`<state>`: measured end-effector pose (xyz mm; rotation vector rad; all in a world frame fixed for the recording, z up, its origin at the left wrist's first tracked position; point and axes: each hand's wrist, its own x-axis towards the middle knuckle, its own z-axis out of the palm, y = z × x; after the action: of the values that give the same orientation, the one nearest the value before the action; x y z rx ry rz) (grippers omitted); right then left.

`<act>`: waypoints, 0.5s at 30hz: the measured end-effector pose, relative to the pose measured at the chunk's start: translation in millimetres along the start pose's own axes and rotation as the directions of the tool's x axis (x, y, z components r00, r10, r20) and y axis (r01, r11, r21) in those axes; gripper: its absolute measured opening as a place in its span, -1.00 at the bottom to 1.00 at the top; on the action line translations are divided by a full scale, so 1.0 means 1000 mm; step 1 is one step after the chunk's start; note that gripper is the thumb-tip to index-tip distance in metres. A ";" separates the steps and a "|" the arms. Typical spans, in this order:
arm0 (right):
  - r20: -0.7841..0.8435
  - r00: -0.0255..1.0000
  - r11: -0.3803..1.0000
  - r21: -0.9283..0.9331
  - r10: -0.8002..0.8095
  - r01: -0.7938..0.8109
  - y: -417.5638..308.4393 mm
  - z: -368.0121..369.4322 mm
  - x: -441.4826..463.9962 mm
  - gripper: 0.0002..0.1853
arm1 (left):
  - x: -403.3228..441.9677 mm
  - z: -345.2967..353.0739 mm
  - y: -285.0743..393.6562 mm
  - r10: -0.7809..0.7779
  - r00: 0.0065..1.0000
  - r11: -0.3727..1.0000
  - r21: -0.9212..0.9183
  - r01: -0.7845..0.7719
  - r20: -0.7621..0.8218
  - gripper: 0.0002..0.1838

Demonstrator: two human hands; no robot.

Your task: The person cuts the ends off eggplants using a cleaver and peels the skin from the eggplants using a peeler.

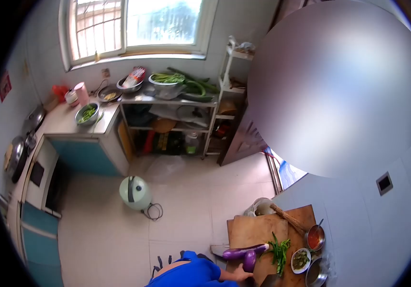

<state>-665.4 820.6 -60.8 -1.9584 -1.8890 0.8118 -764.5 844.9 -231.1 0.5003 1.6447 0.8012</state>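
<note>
At the bottom of the head view, my left hand [242,273] reaches out of a blue sleeve to the lower end of a short purple eggplant [249,261]. Its fingers look closed at that end, though they show small. A longer eggplant [239,252] lies across the edge of a wooden cutting board [253,229], just beyond. Green peppers [279,252] are heaped on the board to the right. Below them a dark, blade-like thing [272,280] is cut off by the frame's edge. My right hand is out of sight.
A bowl of red sauce [315,237], a white bowl of greens [300,260] and a metal bowl [316,272] line the board's right side. A rolling-pin-like wooden stick [287,218] lies behind. A pale green appliance [136,193] with a cord stands on the floor.
</note>
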 end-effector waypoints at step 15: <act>-0.095 0.965 0.947 0.238 0.245 -0.217 0.031 0.019 -0.071 -0.68 | -0.069 -0.045 0.039 -0.039 0.997 0.978 -0.208 0.025 -0.064 -0.14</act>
<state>-649.5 744.7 -80.5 -2.0570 -1.4452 0.9023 -796.3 812.2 -152.6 0.3020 1.6053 0.9620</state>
